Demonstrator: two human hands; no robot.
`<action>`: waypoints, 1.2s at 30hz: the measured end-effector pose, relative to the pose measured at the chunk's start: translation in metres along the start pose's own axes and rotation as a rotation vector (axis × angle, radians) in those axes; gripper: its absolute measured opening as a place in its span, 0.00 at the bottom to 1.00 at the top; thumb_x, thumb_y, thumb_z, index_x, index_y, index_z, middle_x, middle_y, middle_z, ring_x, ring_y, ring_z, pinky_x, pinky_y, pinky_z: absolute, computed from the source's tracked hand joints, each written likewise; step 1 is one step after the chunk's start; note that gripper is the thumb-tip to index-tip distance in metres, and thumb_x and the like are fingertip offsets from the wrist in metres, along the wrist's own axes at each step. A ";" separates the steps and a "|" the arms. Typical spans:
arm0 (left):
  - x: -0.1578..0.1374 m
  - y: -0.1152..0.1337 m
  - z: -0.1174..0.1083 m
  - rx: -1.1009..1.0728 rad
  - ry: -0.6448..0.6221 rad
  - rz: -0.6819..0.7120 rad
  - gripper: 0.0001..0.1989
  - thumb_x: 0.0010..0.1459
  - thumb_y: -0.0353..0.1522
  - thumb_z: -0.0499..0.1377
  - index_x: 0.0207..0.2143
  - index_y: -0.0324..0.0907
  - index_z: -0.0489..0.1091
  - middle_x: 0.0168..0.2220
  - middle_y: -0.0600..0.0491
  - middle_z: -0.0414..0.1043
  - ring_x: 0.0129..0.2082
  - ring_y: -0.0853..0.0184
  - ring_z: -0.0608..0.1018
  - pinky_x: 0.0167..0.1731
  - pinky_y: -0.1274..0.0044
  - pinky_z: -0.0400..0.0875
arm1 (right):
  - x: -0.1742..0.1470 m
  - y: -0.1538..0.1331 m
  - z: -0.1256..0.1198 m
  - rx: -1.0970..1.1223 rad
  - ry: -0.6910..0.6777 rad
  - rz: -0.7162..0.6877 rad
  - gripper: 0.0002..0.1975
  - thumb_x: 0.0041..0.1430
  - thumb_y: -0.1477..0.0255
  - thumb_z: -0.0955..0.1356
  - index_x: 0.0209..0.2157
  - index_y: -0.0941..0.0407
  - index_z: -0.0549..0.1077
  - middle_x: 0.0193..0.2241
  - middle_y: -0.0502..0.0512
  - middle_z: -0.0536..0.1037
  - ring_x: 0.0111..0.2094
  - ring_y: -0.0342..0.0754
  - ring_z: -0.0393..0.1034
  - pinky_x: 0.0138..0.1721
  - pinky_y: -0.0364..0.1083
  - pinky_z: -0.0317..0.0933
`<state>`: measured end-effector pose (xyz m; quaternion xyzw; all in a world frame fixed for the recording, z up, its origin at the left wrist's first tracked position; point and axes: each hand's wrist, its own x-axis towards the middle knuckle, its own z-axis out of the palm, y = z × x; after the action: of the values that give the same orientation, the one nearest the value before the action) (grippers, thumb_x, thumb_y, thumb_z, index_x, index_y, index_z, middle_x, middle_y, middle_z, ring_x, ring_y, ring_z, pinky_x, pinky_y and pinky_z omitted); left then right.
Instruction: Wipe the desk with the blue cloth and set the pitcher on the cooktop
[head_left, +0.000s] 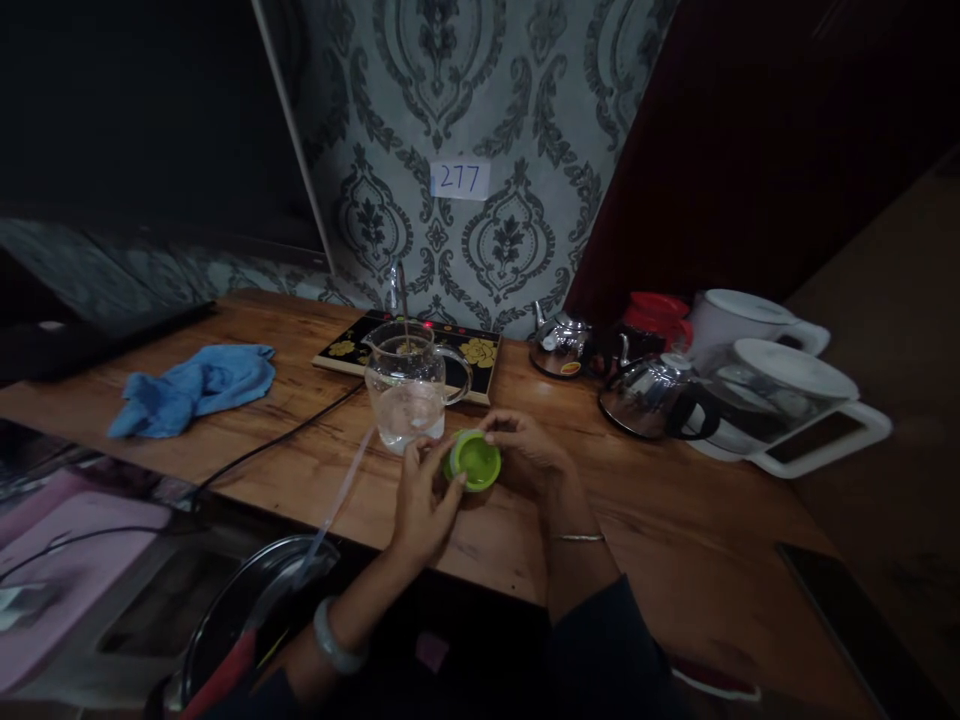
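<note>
A round green lid [480, 462], its hollow side facing me, is held between both hands above the wooden table. My left hand [427, 500] grips its left edge, thumb at the lower rim. At the upper right rim, my right hand [526, 442] pinches it with thumb and fingers. Just behind the lid stands a clear glass pitcher [409, 390] with water in its lower part, its top uncovered and its handle to the right. A thin metal spout [399, 285] rises behind the pitcher.
Behind the pitcher lies a black tea stove [480, 352] with gold flowers. Metal kettles [646, 395] and large white-lidded jugs [795, 400] stand at right. A blue cloth [195, 388] lies left. A clear hose [345, 480] hangs over the table's front edge toward a dark-rimmed vessel [225, 590].
</note>
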<state>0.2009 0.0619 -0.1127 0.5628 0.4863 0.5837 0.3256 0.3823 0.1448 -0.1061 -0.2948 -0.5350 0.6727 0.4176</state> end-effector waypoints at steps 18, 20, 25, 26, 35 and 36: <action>-0.002 -0.011 0.004 -0.269 -0.112 -0.354 0.18 0.47 0.44 0.65 0.35 0.41 0.70 0.16 0.61 0.66 0.11 0.75 0.65 0.11 0.84 0.58 | 0.011 0.012 0.011 -0.136 -0.051 -0.048 0.10 0.41 0.68 0.76 0.25 0.57 0.76 0.24 0.49 0.75 0.26 0.43 0.66 0.29 0.41 0.59; -0.003 -0.011 0.004 -0.281 -0.102 -0.356 0.18 0.48 0.44 0.65 0.35 0.41 0.70 0.15 0.61 0.65 0.11 0.75 0.65 0.11 0.85 0.58 | 0.012 0.010 0.014 -0.151 -0.047 -0.048 0.10 0.41 0.67 0.76 0.25 0.57 0.76 0.24 0.49 0.75 0.26 0.43 0.66 0.29 0.41 0.59; -0.007 -0.011 0.003 -0.271 -0.049 -0.345 0.18 0.49 0.43 0.65 0.36 0.40 0.72 0.16 0.61 0.65 0.12 0.76 0.65 0.11 0.85 0.58 | 0.009 0.010 0.013 -0.198 -0.001 0.026 0.13 0.45 0.63 0.75 0.25 0.58 0.76 0.20 0.47 0.72 0.22 0.41 0.62 0.24 0.39 0.55; -0.007 -0.011 0.002 -0.263 -0.037 -0.340 0.17 0.49 0.43 0.65 0.36 0.40 0.72 0.16 0.61 0.65 0.12 0.76 0.65 0.11 0.85 0.57 | 0.007 0.010 0.011 -0.206 -0.003 0.049 0.14 0.47 0.61 0.74 0.25 0.58 0.75 0.19 0.47 0.71 0.20 0.40 0.61 0.23 0.39 0.54; -0.009 -0.014 0.004 -0.252 0.063 -0.349 0.20 0.48 0.46 0.63 0.35 0.42 0.65 0.15 0.63 0.66 0.11 0.75 0.66 0.11 0.85 0.59 | 0.008 0.008 0.006 -0.257 -0.045 0.050 0.16 0.43 0.63 0.75 0.30 0.58 0.73 0.24 0.48 0.72 0.23 0.41 0.64 0.24 0.40 0.59; -0.009 -0.014 0.004 -0.245 0.054 -0.345 0.20 0.49 0.46 0.63 0.35 0.41 0.65 0.16 0.63 0.67 0.11 0.75 0.67 0.11 0.85 0.59 | 0.009 0.009 0.007 -0.247 -0.021 0.029 0.15 0.43 0.63 0.75 0.30 0.58 0.73 0.24 0.48 0.72 0.23 0.41 0.64 0.24 0.40 0.58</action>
<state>0.2035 0.0583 -0.1293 0.4114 0.5093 0.5890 0.4737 0.3694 0.1489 -0.1123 -0.3447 -0.6139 0.6105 0.3628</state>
